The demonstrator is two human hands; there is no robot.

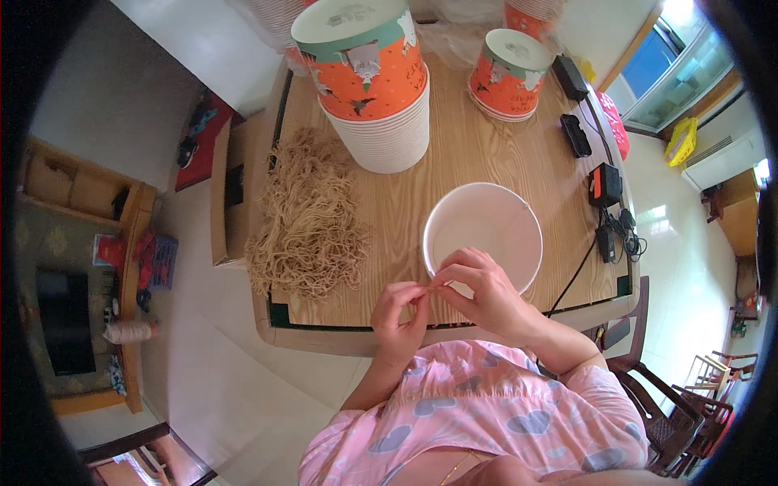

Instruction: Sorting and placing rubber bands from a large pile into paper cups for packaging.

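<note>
At the table's near edge my left hand (399, 314) and my right hand (485, 293) meet, fingertips pinched together. What they hold, if anything, is too small to make out. Just beyond them a white paper bucket (519, 212) stands upright with its open mouth up, and my right hand partly covers its near side. A small mark or hole shows near the bucket's far right rim. To the left lies a tangled heap of tan cord (308, 223), apart from both hands.
A tall stack of paper buckets (381, 134), orange and green on top, stands upside down at the back. A shorter orange stack (509, 77) is farther right. Black adapters (604, 186) and cables line the right edge. A cardboard box (231, 194) sits left of the table.
</note>
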